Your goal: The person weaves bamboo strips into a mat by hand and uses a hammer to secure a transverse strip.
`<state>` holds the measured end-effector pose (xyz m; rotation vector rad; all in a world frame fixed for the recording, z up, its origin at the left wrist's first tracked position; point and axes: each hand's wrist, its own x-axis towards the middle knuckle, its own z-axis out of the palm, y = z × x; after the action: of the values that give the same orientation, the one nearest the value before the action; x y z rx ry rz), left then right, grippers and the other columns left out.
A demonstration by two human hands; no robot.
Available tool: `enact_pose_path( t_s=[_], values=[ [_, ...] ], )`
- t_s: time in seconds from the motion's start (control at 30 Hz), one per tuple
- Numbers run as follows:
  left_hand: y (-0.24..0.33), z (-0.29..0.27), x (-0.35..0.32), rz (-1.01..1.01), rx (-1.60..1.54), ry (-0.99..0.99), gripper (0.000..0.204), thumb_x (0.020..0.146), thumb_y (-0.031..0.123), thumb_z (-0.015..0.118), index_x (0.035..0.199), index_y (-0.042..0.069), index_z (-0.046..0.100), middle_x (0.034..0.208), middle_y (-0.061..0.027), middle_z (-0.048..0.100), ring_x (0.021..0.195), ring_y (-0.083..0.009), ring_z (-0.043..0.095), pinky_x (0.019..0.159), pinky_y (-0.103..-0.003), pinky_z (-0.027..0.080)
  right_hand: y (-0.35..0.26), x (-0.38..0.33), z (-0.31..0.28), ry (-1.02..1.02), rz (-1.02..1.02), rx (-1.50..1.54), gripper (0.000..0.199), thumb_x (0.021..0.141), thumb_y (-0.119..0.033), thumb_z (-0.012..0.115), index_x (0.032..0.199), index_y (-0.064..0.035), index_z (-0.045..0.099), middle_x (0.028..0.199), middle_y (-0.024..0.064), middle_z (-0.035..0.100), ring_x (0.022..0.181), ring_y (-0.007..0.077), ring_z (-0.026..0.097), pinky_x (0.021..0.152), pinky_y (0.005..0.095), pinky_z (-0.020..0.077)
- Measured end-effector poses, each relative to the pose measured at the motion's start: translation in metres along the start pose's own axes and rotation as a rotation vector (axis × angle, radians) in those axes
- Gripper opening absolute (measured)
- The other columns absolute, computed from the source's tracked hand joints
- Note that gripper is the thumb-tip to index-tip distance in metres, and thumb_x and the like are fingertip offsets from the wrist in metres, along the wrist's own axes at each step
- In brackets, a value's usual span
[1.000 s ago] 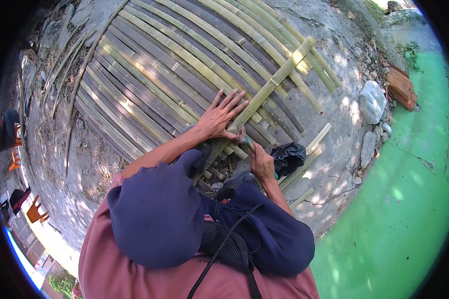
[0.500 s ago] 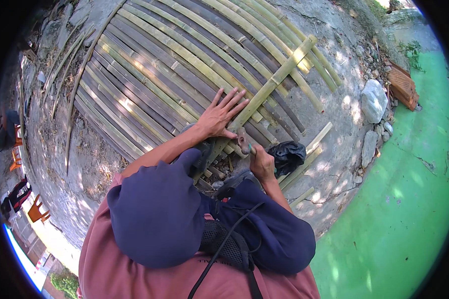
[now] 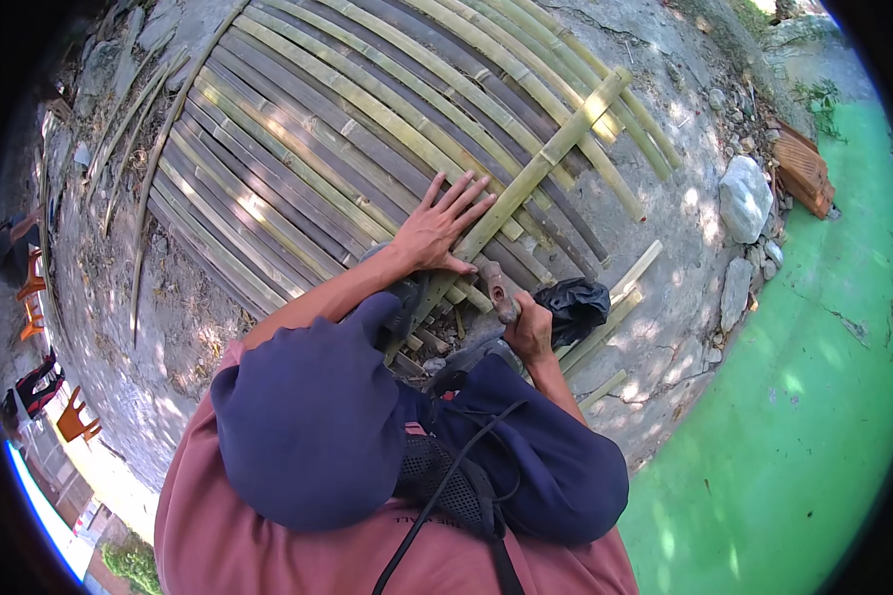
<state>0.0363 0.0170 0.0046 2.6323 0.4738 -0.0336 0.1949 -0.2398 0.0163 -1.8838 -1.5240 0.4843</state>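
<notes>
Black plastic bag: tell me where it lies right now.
Head view, right of centre: the black plastic bag lies on the ground beside the right hand, just off the bamboo mat's near edge.

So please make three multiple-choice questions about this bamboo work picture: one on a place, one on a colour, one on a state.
1. Where does the left hand rest?
A. on the bamboo panel
B. on the white rock
C. on the green ground

2. What colour is the bag beside the right hand?
A. white
B. black
C. orange

3. How is the left hand?
A. clenched
B. gripping a tool
C. flat, fingers spread

Answers: 1 A, the palm lies on the slats by the crosspiece. 2 B, it is dark and glossy. 3 C, all the fingers lie apart.
</notes>
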Motion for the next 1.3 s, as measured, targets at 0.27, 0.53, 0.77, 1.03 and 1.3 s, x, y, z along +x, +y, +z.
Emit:
enact_pose_path(
  t_s=[0.27, 0.53, 0.77, 1.03, 1.3],
  values=[
    [0.002, -0.008, 0.003, -0.023, 0.060, -0.059, 0.155, 0.057, 0.076, 0.092, 0.180, 0.020, 0.016, 0.187, -0.0093, 0.013, 0.173, -0.0338, 0.009, 0.139, -0.063, 0.005, -0.009, 0.005, -0.002, 0.001, -0.100, -0.056, 0.033, 0.094, -0.004, 0.074, 0.124, -0.0061, 0.061, 0.090, 0.0148, 0.068, 0.074, 0.0373, 0.072, 0.065, 0.0471, 0.0571],
    [0.001, 0.000, -0.004, -0.008, 0.074, -0.023, 0.155, 0.056, 0.074, 0.092, 0.180, 0.019, 0.017, 0.187, -0.0098, 0.013, 0.173, -0.0331, 0.010, 0.139, -0.063, 0.004, -0.027, 0.012, -0.002, -0.013, -0.066, -0.057, 0.028, 0.094, -0.004, 0.074, 0.119, -0.0059, 0.061, 0.091, 0.0155, 0.070, 0.075, 0.0377, 0.073, 0.064, 0.0475, 0.0576],
    [-0.003, -0.004, -0.002, -0.001, 0.026, -0.005, 0.153, 0.057, 0.075, 0.089, 0.179, 0.018, 0.018, 0.187, -0.0111, 0.013, 0.173, -0.0349, 0.010, 0.139, -0.063, 0.004, -0.028, 0.011, -0.009, -0.052, 0.089, -0.133, 0.028, 0.097, -0.008, 0.072, 0.122, -0.0059, 0.061, 0.092, 0.0192, 0.072, 0.076, 0.0423, 0.073, 0.064, 0.0499, 0.0572],
    [0.000, -0.001, -0.003, 0.003, -0.027, 0.013, 0.148, 0.061, 0.070, 0.091, 0.179, 0.017, 0.019, 0.187, -0.0115, 0.013, 0.173, -0.0349, 0.009, 0.139, -0.064, 0.005, -0.025, 0.017, 0.003, -0.114, 0.142, -0.194, 0.026, 0.098, -0.005, 0.071, 0.122, -0.0056, 0.060, 0.094, 0.0156, 0.072, 0.077, 0.0391, 0.074, 0.065, 0.0478, 0.0577],
    [0.001, -0.003, 0.000, -0.008, 0.096, -0.047, 0.155, 0.056, 0.079, 0.089, 0.180, 0.020, 0.017, 0.187, -0.0098, 0.014, 0.173, -0.0324, 0.009, 0.139, -0.062, 0.003, -0.028, 0.018, 0.001, 0.062, -0.087, -0.019, 0.026, 0.095, -0.004, 0.073, 0.116, -0.0062, 0.058, 0.093, 0.0153, 0.071, 0.077, 0.0397, 0.074, 0.064, 0.0477, 0.0585]
  ],
)
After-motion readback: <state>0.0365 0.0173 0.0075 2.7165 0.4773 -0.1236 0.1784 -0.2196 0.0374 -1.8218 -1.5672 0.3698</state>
